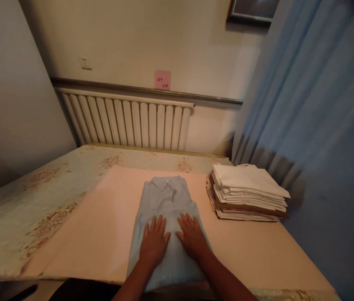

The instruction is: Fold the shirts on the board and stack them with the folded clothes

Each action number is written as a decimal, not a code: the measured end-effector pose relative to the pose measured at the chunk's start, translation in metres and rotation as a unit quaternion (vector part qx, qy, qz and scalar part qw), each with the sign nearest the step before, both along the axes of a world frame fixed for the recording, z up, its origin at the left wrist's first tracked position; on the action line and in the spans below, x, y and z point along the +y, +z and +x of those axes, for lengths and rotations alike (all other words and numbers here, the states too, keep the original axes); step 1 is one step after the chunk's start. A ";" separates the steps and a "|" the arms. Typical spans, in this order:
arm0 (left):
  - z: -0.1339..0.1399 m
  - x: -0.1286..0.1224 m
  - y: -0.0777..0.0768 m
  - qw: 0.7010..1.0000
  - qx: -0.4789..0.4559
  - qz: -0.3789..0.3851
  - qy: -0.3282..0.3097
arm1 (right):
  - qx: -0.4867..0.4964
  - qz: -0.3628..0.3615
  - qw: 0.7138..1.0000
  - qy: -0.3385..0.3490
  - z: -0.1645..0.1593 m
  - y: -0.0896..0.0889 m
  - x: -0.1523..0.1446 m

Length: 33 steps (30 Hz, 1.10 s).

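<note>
A light blue shirt (pixel 159 207) lies folded in a long shape, its collar at the far end, on a pink sheet (pixel 85 234). The left hand (pixel 155 241) and right hand (pixel 193 238) rest palm down on it, side by side and a little apart, fingers spread, neither gripping anything. Near the shirt, to the right, stands a pile of folded cloth (pixel 250 190), mostly white with brown layers. Under the sheet is a flowered tablecloth (pixel 49 221); beyond the table, a radiator (pixel 136 121); along the right, a blue curtain (pixel 317 146).
</note>
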<state>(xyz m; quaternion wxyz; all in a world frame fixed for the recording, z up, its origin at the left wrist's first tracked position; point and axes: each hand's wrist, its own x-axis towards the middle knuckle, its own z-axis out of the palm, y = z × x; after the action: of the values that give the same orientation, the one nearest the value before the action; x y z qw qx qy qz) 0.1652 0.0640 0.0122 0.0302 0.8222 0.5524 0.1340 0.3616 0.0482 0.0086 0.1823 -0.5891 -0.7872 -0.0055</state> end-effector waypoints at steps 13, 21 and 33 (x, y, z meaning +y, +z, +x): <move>-0.039 0.027 -0.001 0.991 0.057 0.016 0.116 | -0.045 -0.013 0.991 -0.123 0.041 -0.013 0.025; -0.045 0.023 -0.002 0.993 0.041 0.008 0.113 | -0.027 -0.022 0.993 -0.111 0.051 -0.014 0.011; -0.061 -0.013 -0.006 0.995 0.036 0.033 0.081 | -0.025 -0.011 0.996 -0.084 0.064 -0.022 -0.037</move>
<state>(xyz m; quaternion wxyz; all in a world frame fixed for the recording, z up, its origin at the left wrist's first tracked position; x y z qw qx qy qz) 0.1038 0.0511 0.0064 -0.0284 0.7795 0.6133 0.1243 0.4253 0.0111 -0.0134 0.1553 -0.6552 -0.7388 -0.0269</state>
